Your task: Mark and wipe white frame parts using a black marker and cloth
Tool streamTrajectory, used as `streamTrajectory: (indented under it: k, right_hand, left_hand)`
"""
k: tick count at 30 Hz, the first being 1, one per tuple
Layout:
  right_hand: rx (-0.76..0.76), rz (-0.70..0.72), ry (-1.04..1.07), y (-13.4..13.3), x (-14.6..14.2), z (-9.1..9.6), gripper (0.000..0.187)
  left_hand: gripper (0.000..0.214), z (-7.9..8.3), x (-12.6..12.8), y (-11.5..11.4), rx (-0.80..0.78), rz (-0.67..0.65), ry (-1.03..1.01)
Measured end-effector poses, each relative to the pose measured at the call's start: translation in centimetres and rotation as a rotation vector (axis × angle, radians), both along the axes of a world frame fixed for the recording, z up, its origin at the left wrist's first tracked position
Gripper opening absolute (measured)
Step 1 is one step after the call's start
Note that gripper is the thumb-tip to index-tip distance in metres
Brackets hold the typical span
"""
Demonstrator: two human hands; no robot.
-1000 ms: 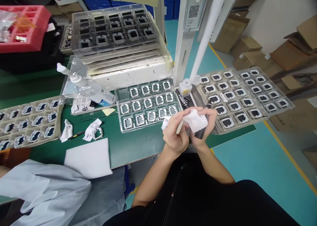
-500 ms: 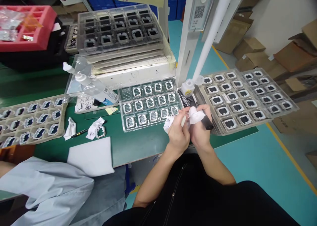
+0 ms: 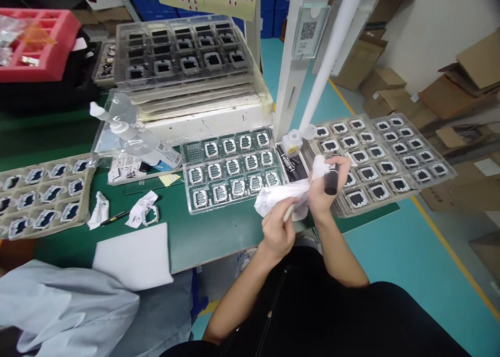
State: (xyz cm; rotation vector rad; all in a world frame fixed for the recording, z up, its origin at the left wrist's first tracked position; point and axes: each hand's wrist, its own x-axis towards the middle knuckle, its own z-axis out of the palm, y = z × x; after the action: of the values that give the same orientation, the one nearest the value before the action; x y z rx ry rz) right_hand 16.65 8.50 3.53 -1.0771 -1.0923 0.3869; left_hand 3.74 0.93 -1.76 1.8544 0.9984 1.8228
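In the head view, a crumpled white wiping cloth [image 3: 273, 196] stretches between my two hands above the bench edge. My left hand [image 3: 278, 229] is closed, pinching the cloth's lower part, with a small pale flat piece [image 3: 288, 212] also between the fingers. Closed as well, my right hand [image 3: 322, 198] grips the bunched upper end of the cloth together with a black cylinder [image 3: 332, 180] like a thick marker. Just left of the cloth, a clear tray [image 3: 186, 179] carries rows of small white-rimmed square frames. Whether another part is inside the cloth is hidden.
More trays of framed parts stand at right [image 3: 390, 182] and far left [image 3: 88, 190]. A pump bottle [image 3: 146, 146], a small white bottle [image 3: 291, 142] and a white post [image 3: 291, 75] rise behind. A co-worker's blue sleeve [image 3: 78, 305] is at lower left, near a white pad [image 3: 133, 255].
My hands have moved apart, the right one up and to the right, and the cloth now spreads between them. The view has shifted slightly.
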Motion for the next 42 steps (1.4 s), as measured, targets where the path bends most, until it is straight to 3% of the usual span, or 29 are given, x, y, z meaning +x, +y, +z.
streamTrajectory:
  k: [3,8,15,29,42]
  right_hand:
    - [0.034,-0.222,-0.283,2.0,1.5,0.9,0.024]
    - [-0.082,-0.183,-0.448,5.9,2.1,2.2,0.02]
    - [-0.262,-0.261,-0.554,10.0,2.5,2.9,0.025]
    - [-0.493,-0.342,-0.661,10.4,2.5,4.2,0.024]
    - [-0.51,-0.33,-0.714,10.7,3.0,3.7,0.018]
  left_hand:
    - [0.038,-1.1,-1.3,0.3,-0.048,0.041,-0.038]
    - [0.032,-2.1,-3.1,0.8,-0.158,0.059,-0.072]
    - [0.033,-1.7,-4.2,-0.1,-0.245,0.01,-0.124]
    - [0.038,-1.1,-4.9,-0.8,-0.263,-0.144,-0.166]
    - [0.038,-0.8,-4.9,-0.8,-0.26,-0.127,-0.186]
